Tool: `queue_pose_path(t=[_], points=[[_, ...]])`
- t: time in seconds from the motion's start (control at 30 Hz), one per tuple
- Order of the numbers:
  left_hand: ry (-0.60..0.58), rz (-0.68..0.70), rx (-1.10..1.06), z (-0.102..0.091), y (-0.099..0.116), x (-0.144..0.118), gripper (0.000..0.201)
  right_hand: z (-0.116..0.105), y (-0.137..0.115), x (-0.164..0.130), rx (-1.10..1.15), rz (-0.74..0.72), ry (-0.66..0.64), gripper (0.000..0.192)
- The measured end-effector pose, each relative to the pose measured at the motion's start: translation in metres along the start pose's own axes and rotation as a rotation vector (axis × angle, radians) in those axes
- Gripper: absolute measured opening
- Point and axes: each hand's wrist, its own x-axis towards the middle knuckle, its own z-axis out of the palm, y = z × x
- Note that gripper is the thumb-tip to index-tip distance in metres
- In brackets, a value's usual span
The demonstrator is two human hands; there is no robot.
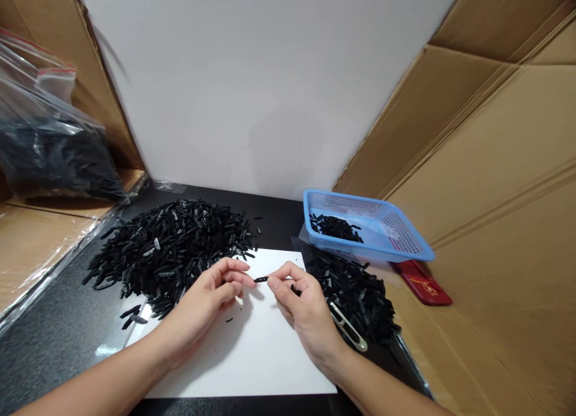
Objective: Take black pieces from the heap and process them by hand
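Observation:
A small, narrow black piece with little holes point(261, 279) is pinched between the thumb and index finger of my right hand point(303, 308). Another black bit point(296, 290) shows in the curl of that hand's fingers. My left hand point(220, 296) has its fingers loosely curved and apart, with a fingertip at or very near the piece's left end; I cannot tell whether they touch. Both hands are over a white sheet point(270, 356). Left of it lies a large heap of similar black pieces point(180, 242), and to the right is a smaller heap point(360, 296).
A blue perforated basket point(382, 248) with some black pieces stands at the back right. Near my right wrist lies a metal-edged tool point(348, 328). A red object point(425, 284) is beyond it. At left sits a clear bag point(54, 152) of black pieces; cardboard point(495, 182) walls both sides.

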Motion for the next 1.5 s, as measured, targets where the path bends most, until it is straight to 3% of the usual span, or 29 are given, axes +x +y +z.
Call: queue_pose_path(t=[0.1,0.33,0.5,0.57,0.7,0.8,0.87,1.03,1.1,1.4,1.5], points=[[0.0,-0.016,-0.06,-0.001,0.001,-0.001,0.031,-0.001,0.0,0.0,0.061,0.017,-0.022,0.034],[-0.082,0.052,-0.019,0.0,-0.004,0.0,0.016,-0.003,0.0,0.0,0.078,-0.005,-0.032,0.032],[-0.114,0.019,0.034,0.001,-0.001,0.001,0.028,-0.002,-0.001,-0.001,0.116,-0.006,-0.026,0.03],[-0.105,-0.007,-0.02,0.002,0.001,0.0,0.031,-0.001,-0.004,-0.001,0.193,0.031,-0.038,0.028],[-0.127,-0.067,-0.221,0.003,-0.002,-0.002,0.015,-0.003,-0.009,0.001,0.415,0.151,-0.087,0.023],[-0.18,-0.076,-0.235,0.002,-0.006,-0.003,0.02,-0.005,-0.008,0.003,0.349,0.182,-0.07,0.033],[-0.191,-0.069,-0.235,0.002,-0.008,-0.002,0.024,-0.006,-0.006,0.004,0.165,0.121,-0.039,0.037],[-0.187,-0.058,-0.271,0.003,-0.007,-0.003,0.033,-0.005,-0.006,0.0,-0.47,-0.22,-0.023,0.013],[-0.197,-0.049,-0.28,0.003,-0.007,-0.003,0.035,-0.005,-0.006,-0.001,-0.59,-0.283,-0.034,0.016],[-0.206,-0.02,-0.336,0.001,-0.011,-0.004,0.044,-0.008,-0.005,-0.002,-0.643,-0.594,-0.061,0.021],[-0.205,-0.027,-0.361,0.002,-0.008,-0.005,0.042,-0.009,-0.006,-0.003,-0.652,-0.622,-0.031,0.018]])
